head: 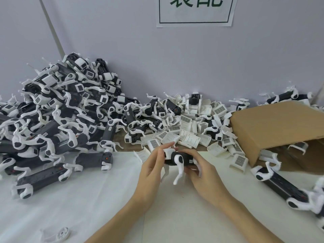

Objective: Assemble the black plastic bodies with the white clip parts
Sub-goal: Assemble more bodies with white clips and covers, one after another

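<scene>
Above the white table cover, both hands hold one black plastic body (183,159) with white leg pieces hanging from it. My right hand (201,174) grips its right end from below and behind. My left hand (152,165) holds the left end, its fingertips pinching a white clip part (168,152) against the body's end. A heap of loose white clip parts (192,132) lies just behind the hands. A large pile of black bodies with white parts fitted (57,109) fills the left side.
A tipped brown cardboard box (277,127) lies at the right with white parts spilling out under it. A long black body with white legs (284,188) lies at the right edge. A loose white piece (57,235) sits near the front left. A wall runs behind.
</scene>
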